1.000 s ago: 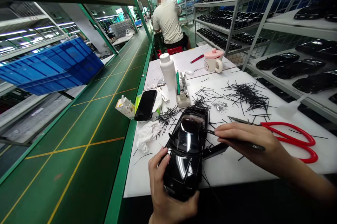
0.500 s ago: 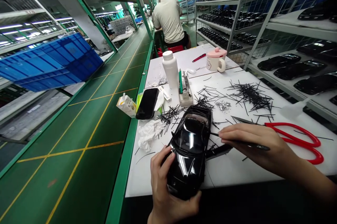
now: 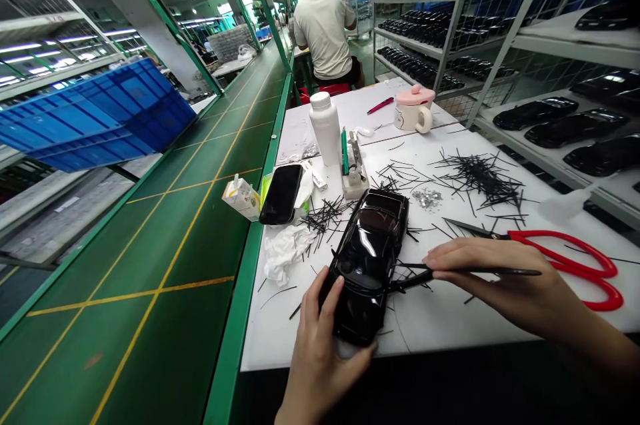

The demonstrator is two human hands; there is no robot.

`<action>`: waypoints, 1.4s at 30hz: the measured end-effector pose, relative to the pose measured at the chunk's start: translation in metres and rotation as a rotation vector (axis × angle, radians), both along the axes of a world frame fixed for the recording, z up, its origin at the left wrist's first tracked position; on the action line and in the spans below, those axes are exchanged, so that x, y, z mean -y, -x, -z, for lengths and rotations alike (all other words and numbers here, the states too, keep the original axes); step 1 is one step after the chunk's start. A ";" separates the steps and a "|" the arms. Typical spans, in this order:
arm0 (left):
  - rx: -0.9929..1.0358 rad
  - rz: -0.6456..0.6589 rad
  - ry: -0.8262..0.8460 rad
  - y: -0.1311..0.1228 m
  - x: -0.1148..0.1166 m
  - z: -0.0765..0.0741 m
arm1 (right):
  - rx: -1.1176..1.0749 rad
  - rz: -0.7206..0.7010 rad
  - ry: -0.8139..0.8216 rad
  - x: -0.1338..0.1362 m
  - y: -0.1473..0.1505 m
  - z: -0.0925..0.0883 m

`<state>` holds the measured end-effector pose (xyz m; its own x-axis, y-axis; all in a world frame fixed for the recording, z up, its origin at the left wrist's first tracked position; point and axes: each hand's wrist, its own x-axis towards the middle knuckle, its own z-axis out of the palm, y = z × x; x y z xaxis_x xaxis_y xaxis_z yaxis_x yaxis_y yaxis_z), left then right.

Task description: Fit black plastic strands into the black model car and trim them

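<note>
A glossy black model car (image 3: 369, 258) lies on the white table (image 3: 450, 318), nose toward me. My left hand (image 3: 320, 352) wraps round its front end, thumb on one side and fingers under the other. My right hand (image 3: 500, 278) pinches slim dark tweezers (image 3: 475, 271) whose tip reaches the car's right side, by its open door (image 3: 413, 280). Short black strips (image 3: 475, 175) lie scattered in heaps behind the car.
Red-handled scissors (image 3: 565, 262) lie right of my right hand. Behind the car stand a white bottle (image 3: 324, 128), a tool holder (image 3: 353, 175), a pink-lidded mug (image 3: 414, 108), a phone (image 3: 281, 193) and crumpled tissue (image 3: 283, 248). A green conveyor (image 3: 165, 238) runs left. A person (image 3: 324, 32) sits ahead; racks hold black car bodies (image 3: 545, 112).
The car has slid a little away from me and turned flatter on the table. My left hand has shifted to its front end. My right hand holds the tweezers more level.
</note>
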<state>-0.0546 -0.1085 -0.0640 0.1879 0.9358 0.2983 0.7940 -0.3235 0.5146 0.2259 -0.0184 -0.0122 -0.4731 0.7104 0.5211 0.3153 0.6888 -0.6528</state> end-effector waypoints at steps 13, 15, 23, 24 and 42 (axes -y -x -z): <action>-0.036 0.270 0.018 -0.031 -0.070 -0.059 | -0.196 0.024 0.115 0.005 -0.005 0.004; -0.064 0.353 0.073 -0.040 -0.088 -0.065 | -0.208 0.034 0.120 0.005 -0.005 0.005; -0.082 0.479 0.209 -0.054 -0.124 -0.087 | -0.277 0.067 0.194 0.004 -0.008 0.009; -0.086 0.488 0.224 -0.054 -0.126 -0.089 | -0.287 0.074 0.204 0.004 -0.010 0.009; 0.275 0.359 0.283 -0.049 -0.127 -0.060 | -0.199 0.432 0.410 -0.017 -0.063 0.002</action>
<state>-0.0055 0.0190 -0.0038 0.4614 0.8780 0.1271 0.4821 -0.3684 0.7949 0.2886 -0.0013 -0.0142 -0.0207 0.9766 0.2139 0.3549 0.2072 -0.9117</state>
